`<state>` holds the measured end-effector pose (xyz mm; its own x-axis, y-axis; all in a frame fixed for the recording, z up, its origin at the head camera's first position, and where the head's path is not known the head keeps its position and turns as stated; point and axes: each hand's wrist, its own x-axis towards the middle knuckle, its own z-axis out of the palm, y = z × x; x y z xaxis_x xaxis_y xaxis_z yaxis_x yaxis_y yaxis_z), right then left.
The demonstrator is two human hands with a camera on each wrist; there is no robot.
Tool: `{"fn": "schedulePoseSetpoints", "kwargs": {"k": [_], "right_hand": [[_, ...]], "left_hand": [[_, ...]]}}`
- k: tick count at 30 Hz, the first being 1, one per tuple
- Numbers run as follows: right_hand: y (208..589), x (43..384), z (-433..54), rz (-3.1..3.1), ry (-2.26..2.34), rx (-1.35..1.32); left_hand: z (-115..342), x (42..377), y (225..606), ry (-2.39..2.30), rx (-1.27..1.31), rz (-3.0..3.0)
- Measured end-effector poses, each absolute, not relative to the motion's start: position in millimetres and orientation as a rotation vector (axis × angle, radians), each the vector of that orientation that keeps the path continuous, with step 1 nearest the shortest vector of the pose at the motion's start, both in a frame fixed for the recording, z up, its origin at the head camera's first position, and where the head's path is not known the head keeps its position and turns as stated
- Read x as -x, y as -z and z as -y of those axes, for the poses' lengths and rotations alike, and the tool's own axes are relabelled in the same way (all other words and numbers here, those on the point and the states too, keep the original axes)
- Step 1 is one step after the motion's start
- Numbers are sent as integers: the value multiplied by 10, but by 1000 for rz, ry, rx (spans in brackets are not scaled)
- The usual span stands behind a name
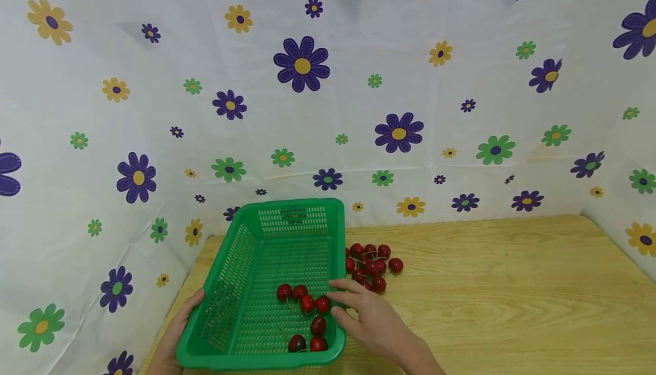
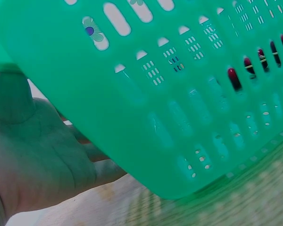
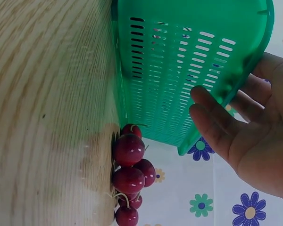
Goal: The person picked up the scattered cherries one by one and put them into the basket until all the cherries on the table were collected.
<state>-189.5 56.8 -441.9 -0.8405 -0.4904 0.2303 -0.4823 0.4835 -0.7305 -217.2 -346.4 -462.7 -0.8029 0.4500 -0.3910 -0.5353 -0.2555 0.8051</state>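
A green plastic basket point(image 1: 287, 261) with slotted walls stands at the left of the wooden table. My left hand point(image 1: 176, 329) holds its left rim near the front corner; in the left wrist view the thumb point(image 2: 12, 96) is at the rim and the other fingers pass behind the wall. My right hand point(image 1: 374, 315) grips the right rim, some fingers reaching over it and two fingers point(image 3: 210, 115) outside the slotted wall. Several red cherries point(image 1: 307, 304) with stems lie inside the basket, toward its near right corner.
A heap of loose cherries point(image 1: 371, 267) lies on the table right beside the basket, past my right fingertips. The wooden table point(image 1: 492, 295) extends to the right. A white flower-printed cloth point(image 1: 359, 107) stands behind the table and along its sides.
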Motion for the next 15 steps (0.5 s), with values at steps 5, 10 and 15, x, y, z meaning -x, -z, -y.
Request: {"fn": "schedulePoseSetpoints", "kwargs": {"k": [5,10,15], "right_hand": [[4418,1896,-576,-2698,1326,883],[4425,1902,-584,-2690,1324,887],[4437,1907,-580,-2679,1317,886]], "left_hand": [[3448,2175,4630,-2089,118,-1443],[3440,2173,4635,-2092,119,-1463],[3447,2164,4635,-2102,106,-1422]]}}
